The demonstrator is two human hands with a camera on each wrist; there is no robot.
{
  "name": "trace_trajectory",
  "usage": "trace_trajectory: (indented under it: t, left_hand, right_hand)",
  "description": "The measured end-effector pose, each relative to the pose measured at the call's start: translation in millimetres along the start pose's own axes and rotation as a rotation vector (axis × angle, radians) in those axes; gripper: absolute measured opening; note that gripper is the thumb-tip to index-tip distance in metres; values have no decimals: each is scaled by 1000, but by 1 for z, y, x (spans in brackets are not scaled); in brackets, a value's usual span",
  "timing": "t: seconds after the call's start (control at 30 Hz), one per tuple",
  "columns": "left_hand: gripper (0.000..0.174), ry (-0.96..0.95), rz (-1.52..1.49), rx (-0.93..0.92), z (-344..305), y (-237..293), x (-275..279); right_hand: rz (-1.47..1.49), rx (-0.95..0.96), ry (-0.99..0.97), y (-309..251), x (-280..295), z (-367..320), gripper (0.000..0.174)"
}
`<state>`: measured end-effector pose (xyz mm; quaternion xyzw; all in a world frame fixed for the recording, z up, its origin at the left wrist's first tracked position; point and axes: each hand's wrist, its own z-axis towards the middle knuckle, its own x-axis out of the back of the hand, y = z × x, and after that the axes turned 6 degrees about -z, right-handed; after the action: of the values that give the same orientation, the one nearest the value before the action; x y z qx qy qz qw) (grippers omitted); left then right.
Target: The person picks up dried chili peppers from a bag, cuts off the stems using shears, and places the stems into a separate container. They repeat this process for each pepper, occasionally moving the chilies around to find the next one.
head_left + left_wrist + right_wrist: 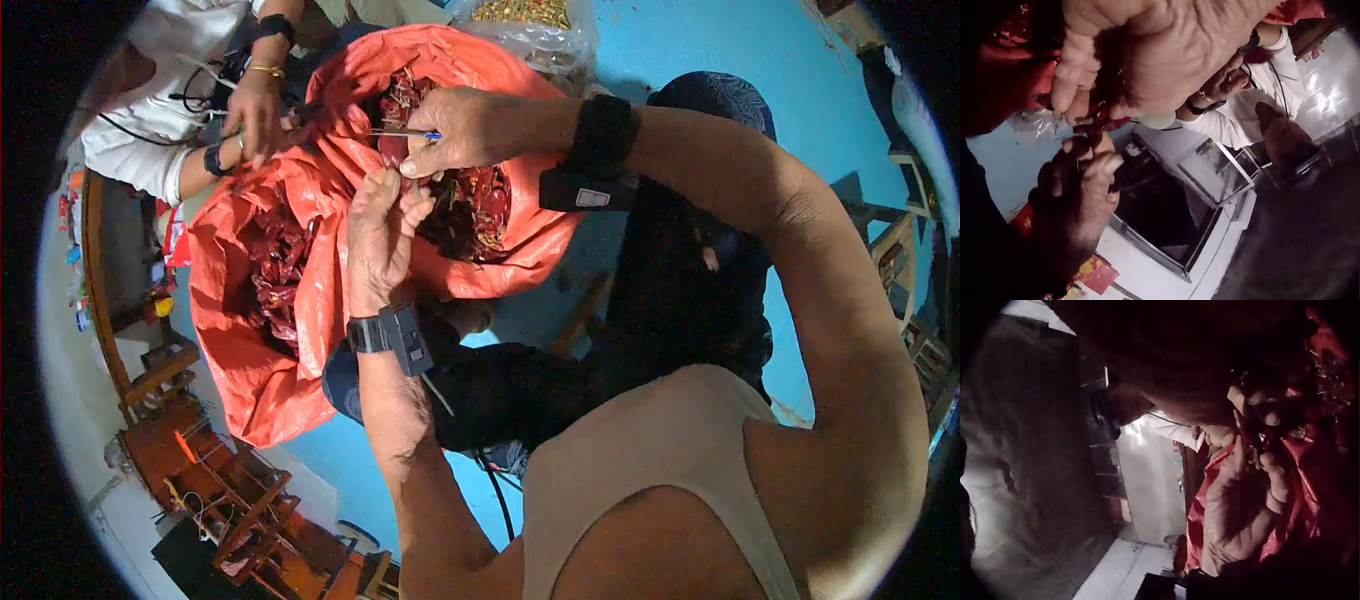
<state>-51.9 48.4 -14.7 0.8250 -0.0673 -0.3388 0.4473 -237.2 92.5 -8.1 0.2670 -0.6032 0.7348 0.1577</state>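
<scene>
Over the rim of an orange-red woven sack (540, 240), both hands meet at a dark red dried chili (392, 152). My left hand (382, 232) pinches its lower end between thumb and fingers. My right hand (462, 130) grips a tool with a thin metal blade (390, 132) and a blue part, pointing left across the chili; its handle is mostly hidden in the palm. In the left wrist view, a bit of chili (1104, 123) shows between the fingers of both hands. Dried chilies and loose stems (475, 215) fill the sack below.
A second orange-red sack (215, 270) of dried chilies (280, 270) stands at the left. Across from me, another person's hand (255, 115) hangs over the sacks. At the top lies a clear plastic bag (565, 50) with yellowish bits. Wooden furniture (240, 500) is at lower left.
</scene>
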Motion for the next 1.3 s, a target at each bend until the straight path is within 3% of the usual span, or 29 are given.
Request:
trace_trajectory:
  t: [0.1, 0.17, 0.23, 0.3, 0.37, 0.43, 0.53, 0.6, 0.7, 0.8, 0.93, 1.03, 1.13, 1.2, 1.23, 1.3]
  left_hand:
    - [9, 62, -27, -30, -7, -5, -7]
    - [8, 41, -89, -14, -10, -5, -5]
    - [9, 31, -127, 6, -12, -3, 1]
    - [10, 97, -44, 51, -14, -3, 2]
    - [13, 167, -8, 73, -14, -8, 6]
    - [15, 140, -78, 108, -13, -11, 12]
    - [18, 117, -150, 149, -15, -13, 12]
    - [18, 63, -183, 172, -17, -16, 14]
    - [14, 10, -221, 182, -17, -18, 13]
    - [17, 129, -166, 132, -19, -19, 5]
    - [9, 217, -129, 126, -21, -18, -9]
    - [16, 81, -133, 72, -17, -20, 1]
    - [16, 102, 16, 19, -19, -17, -6]
    - [16, 107, 27, -31, -22, -17, -11]
    - [16, 108, 37, -91, -22, -17, -12]
    - [19, 28, 70, -85, -21, -14, -4]
  right_hand:
    - [-52, 15, 60, 3, -7, 3, 34]
    - [-95, 130, 3, 1, -7, 2, 36]
    - [-64, 97, 88, -6, -12, 2, 41]
    - [-39, 6, -1, -12, -13, -2, 43]
    - [-49, 270, 80, -8, -18, -1, 41]
    - [-19, 246, 47, -2, -20, -3, 43]
    - [-54, 380, 96, 2, -25, -2, 41]
    - [-290, 295, 125, -2, -24, -7, 34]
    - [-312, 363, 216, -7, -23, -12, 28]
    - [-324, 488, 302, -12, -23, -12, 25]
    - [-446, 435, 198, 1, -31, -14, 25]
    - [-392, 339, 158, 0, -31, -16, 28]
    - [-264, 306, 221, 1, -31, -15, 28]
    - [112, 142, 96, 3, -28, -14, 25]
    - [109, 140, 99, 1, -25, -14, 25]
    - [259, -80, 21, -3, -18, -11, 23]
